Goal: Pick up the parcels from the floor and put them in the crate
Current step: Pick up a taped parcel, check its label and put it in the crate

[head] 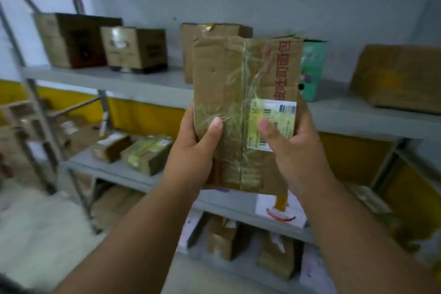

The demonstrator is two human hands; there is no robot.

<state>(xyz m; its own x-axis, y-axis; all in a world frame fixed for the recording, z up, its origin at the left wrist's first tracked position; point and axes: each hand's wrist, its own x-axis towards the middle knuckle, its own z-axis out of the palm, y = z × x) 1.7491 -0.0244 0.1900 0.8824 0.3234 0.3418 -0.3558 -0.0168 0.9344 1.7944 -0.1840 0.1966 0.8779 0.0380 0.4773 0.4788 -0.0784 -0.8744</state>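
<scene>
Storage room, pale grey wall, grey metal shelving (148,83) running across the frame on three visible levels, yellow panels behind the middle level. Bare pale floor (35,241) at lower left, open there; blurred ladder-like frame (31,112) at the left edge. Centre frame: flat cardboard parcel (243,112) held upright in front of the shelves, off the floor, no crate in view. Brown corrugated card, creased, wrapped in wrinkled clear tape, red printed characters down its right side, white-and-green barcode label (272,124) lower right. Left hand (193,148) grips the parcel's lower left edge, thumb on the front face; right hand (293,150) grips the lower right edge, thumb on the label. Top shelf: two brown cartons (100,43) upper left, a brown box (191,55) behind the parcel, a teal box (312,69) just right of it, a tilted brown carton (398,79) far right. Middle shelf, left: two small taped parcels (136,150) side by side. Bottom level: more taped brown boxes (224,238), blurred.
</scene>
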